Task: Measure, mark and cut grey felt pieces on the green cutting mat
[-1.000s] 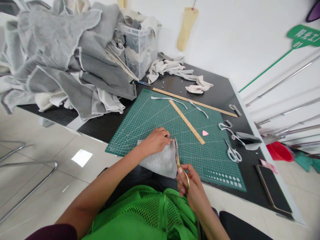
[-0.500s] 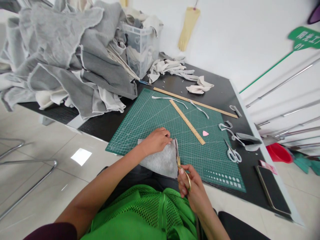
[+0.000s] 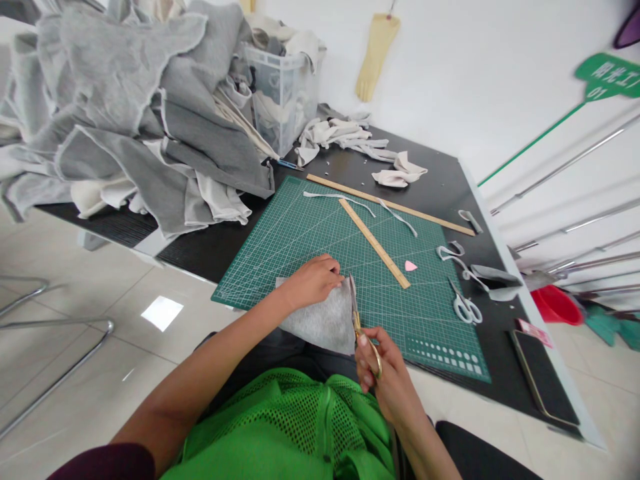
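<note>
A piece of grey cloth (image 3: 320, 323) lies over the near edge of the green cutting mat (image 3: 280, 227) and hangs toward my lap. My left hand (image 3: 315, 281) is closed on the cloth's far edge, its fingers pinched together. In my right hand (image 3: 379, 363) is a pair of gold-handled scissors (image 3: 357, 323), my fingers through and around the handles. The blades point away from me and lie along the cloth's right edge, with the tips close to my left fingertips. Whether cloth sits between the blades is hard to see.
Two wooden rulers, a short one (image 3: 375, 244) and a long one (image 3: 390, 204), lie on the mat beside thin cloth strips and pink chalk (image 3: 411, 265). White scissors (image 3: 467, 309) and a phone (image 3: 545, 377) lie right. A cloth heap (image 3: 125, 100) and clear bin (image 3: 283, 100) stand left.
Hardly anything differs. The scissor blades appear to have shifted slightly at the cloth's right edge; both hands keep their places.
</note>
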`<state>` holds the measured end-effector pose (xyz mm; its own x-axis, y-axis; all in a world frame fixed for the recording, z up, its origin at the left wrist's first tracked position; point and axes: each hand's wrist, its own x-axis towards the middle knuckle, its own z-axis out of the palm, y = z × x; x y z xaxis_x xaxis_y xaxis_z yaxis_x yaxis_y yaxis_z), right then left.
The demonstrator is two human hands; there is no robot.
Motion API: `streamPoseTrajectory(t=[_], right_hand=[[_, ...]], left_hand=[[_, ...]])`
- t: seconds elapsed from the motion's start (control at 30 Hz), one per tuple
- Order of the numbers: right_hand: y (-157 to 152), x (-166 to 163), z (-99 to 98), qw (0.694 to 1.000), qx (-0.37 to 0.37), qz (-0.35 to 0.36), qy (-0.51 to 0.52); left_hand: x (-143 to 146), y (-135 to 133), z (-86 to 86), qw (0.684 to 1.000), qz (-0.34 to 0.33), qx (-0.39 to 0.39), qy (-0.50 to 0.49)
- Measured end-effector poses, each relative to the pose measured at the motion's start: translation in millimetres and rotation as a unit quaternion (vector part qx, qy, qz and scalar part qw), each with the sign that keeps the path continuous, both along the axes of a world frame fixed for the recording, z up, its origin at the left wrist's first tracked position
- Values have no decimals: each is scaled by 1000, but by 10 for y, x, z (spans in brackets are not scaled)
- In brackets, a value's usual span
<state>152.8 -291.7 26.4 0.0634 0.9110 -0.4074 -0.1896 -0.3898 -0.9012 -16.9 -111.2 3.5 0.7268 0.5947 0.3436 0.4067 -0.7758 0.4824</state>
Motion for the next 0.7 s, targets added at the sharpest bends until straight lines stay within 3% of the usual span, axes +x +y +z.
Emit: streamPoseTrajectory(t=[0.7], right_hand=[[35,-26,-29,1000,-3,-9,21]], left_hand=[[-1,4,-12,1000,5,-3,0]])
